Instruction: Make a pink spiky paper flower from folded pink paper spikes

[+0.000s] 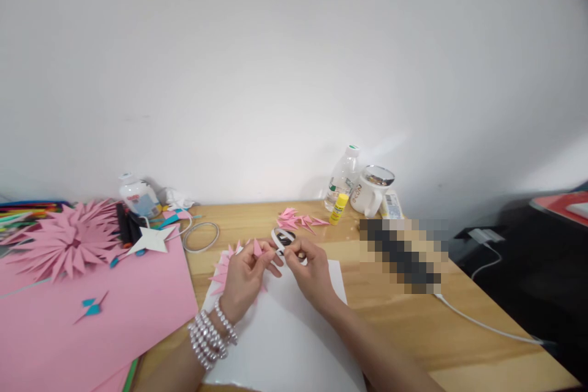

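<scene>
My left hand (pixel 250 272), with several pearl bracelets at the wrist, is closed in a pinch. A pink folded paper point (pixel 257 248) shows between its fingers. Close by on the right, my right hand (pixel 310 269) grips a narrow roll of white tape (pixel 277 237), whose ring stands above the fingertips. The fingertips of both hands nearly meet at the tape; its loose end is too small to make out. Partly behind my left hand, a pink spiky paper piece (pixel 221 272) lies on the white sheet (pixel 294 331).
Several pink folded pieces (pixel 298 220) lie beyond the hands, near a yellow glue stick (pixel 339 209), a bottle (pixel 343 177) and a white mug (pixel 366 196). A large pink paper flower (pixel 68 245) and pink sheets (pixel 151 300) are at left. A pixelated dark object (pixel 399 254) lies right.
</scene>
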Action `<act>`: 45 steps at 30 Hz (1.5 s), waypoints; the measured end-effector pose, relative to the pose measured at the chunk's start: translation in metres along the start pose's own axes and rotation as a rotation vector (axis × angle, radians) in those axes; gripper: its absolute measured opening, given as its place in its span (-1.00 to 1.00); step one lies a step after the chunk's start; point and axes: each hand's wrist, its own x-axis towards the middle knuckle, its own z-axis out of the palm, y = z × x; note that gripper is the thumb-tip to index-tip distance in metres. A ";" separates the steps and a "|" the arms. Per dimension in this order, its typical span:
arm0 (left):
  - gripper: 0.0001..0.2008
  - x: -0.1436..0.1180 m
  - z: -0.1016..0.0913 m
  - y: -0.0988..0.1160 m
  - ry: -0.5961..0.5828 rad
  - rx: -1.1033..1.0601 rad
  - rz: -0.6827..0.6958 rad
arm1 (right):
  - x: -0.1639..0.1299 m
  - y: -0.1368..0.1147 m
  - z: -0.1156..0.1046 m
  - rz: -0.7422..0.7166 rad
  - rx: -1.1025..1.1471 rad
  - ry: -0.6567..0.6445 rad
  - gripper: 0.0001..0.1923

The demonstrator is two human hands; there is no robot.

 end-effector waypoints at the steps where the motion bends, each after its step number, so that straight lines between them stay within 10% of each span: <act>1: -0.78 0.000 0.000 0.001 -0.002 -0.005 0.004 | 0.000 0.001 0.000 0.055 0.049 -0.009 -0.81; 19: -0.79 0.004 -0.005 0.003 -0.105 -0.381 -0.288 | 0.006 0.002 0.001 0.229 0.287 -0.025 -0.81; 29: -0.83 0.010 -0.010 0.006 0.024 -0.474 -0.282 | 0.010 0.014 -0.010 0.045 -0.352 0.030 -0.72; 36: -0.81 0.008 -0.005 0.005 -0.035 -0.453 -0.340 | 0.011 0.012 -0.004 0.175 0.208 -0.185 -0.81; 45: -0.70 0.007 -0.004 0.002 -0.066 -0.458 -0.320 | 0.008 0.013 -0.004 0.070 0.101 -0.036 -0.80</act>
